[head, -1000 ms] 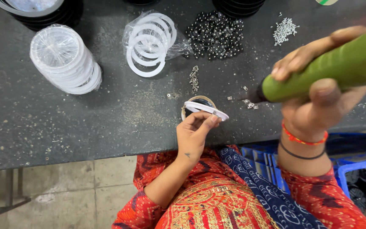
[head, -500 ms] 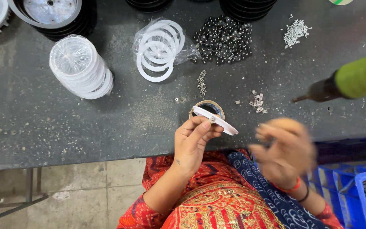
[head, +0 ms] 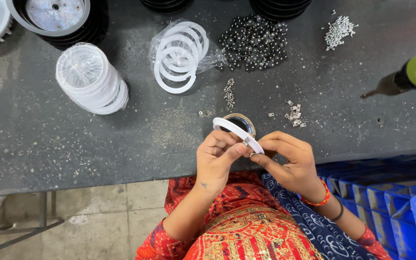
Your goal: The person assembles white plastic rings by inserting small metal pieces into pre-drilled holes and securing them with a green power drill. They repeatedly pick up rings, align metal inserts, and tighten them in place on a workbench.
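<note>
My left hand [head: 216, 158] pinches a white plastic ring [head: 232, 129] near the table's front edge, with a small metal clip [head: 246, 141] at the thumb. My right hand [head: 290, 161] meets it from the right, fingertips closed on the same ring's end and the clip. Under the ring stands a small round brass-rimmed fixture [head: 241, 123]. A few small metal clips [head: 294, 115] lie just right of it. A green power screwdriver [head: 408, 77] hangs free over the table at the right, held by neither hand.
On the dark worktable [head: 73, 144] sit a stack of clear round lids [head: 90, 79], a bag of white rings [head: 179, 55], a heap of black beads [head: 256, 41], small screw piles [head: 339, 31] [head: 228, 94], and black round housings [head: 56, 19]. Blue crates [head: 386, 202] stand at the lower right.
My right hand let go of the green screwdriver, dropped down and came in to the white ring that my left hand holds. The screwdriver now hangs at the right.
</note>
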